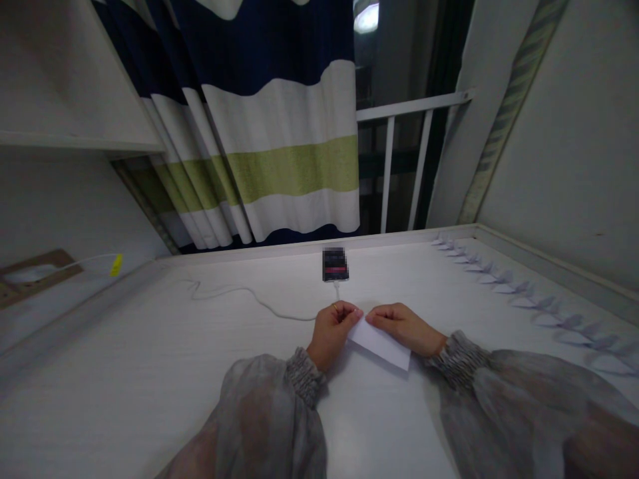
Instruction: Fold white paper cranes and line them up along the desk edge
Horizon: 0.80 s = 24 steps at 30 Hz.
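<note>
A white sheet of paper [382, 346] is held just above the white tabletop, tilted, with its lower right corner pointing towards me. My left hand [333, 331] pinches its upper left edge between thumb and fingers. On the upper edge, a short way to the right, my right hand [407, 327] grips the same paper, its fingers closed. The two sets of fingertips are close together. The far part of the sheet is hidden behind my fingers.
Beyond my hands a phone [335, 265] with a blurred screen stands on a white cable [249, 293] running left. A row of folded white paper pieces [529, 299] lines the right side. A striped curtain [294, 159] hangs behind the table; a socket [40, 274] is at left.
</note>
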Each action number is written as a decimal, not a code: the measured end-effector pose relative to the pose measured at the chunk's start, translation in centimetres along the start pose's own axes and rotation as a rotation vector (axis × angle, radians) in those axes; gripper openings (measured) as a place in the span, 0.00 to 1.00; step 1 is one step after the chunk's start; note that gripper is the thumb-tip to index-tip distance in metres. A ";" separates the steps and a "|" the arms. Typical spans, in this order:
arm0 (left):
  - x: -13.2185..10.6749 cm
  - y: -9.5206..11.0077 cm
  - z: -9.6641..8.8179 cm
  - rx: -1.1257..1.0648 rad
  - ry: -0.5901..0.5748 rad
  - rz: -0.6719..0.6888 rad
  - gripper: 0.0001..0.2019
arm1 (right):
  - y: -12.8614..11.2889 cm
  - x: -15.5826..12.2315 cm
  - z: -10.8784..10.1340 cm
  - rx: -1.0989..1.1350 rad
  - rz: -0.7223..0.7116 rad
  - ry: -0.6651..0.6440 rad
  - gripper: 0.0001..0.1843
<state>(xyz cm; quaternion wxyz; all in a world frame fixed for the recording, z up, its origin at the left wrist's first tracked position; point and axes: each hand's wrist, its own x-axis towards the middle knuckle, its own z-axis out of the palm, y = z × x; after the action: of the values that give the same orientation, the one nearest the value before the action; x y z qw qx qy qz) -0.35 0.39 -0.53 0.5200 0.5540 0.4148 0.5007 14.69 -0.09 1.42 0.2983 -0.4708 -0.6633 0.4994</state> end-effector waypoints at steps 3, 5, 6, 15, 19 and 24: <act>0.1 0.0 0.1 -0.015 0.030 0.004 0.08 | -0.1 0.0 0.0 -0.001 0.006 0.007 0.16; 0.1 -0.1 0.1 -0.014 0.044 0.011 0.07 | 0.0 0.1 -0.1 0.001 0.008 0.010 0.16; 0.1 -0.2 0.1 -0.012 0.048 0.016 0.07 | 0.1 0.1 -0.1 0.004 0.007 0.012 0.16; 0.2 -0.4 0.1 0.027 0.076 0.034 0.06 | 0.3 0.4 -0.3 0.057 0.024 -0.001 0.15; 0.6 -0.6 -0.5 0.042 0.142 0.070 0.06 | 0.6 0.6 -0.5 0.066 0.001 0.035 0.16; 0.9 -0.7 -1.0 0.052 0.209 0.098 0.06 | 1.2 0.9 -0.9 -0.029 -0.071 0.059 0.17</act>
<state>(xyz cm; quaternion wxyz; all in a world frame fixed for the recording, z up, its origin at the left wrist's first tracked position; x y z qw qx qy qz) -1.13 1.51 -1.17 0.4343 0.5316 0.4523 0.5694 15.53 1.14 0.56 0.3284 -0.4655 -0.6778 0.4648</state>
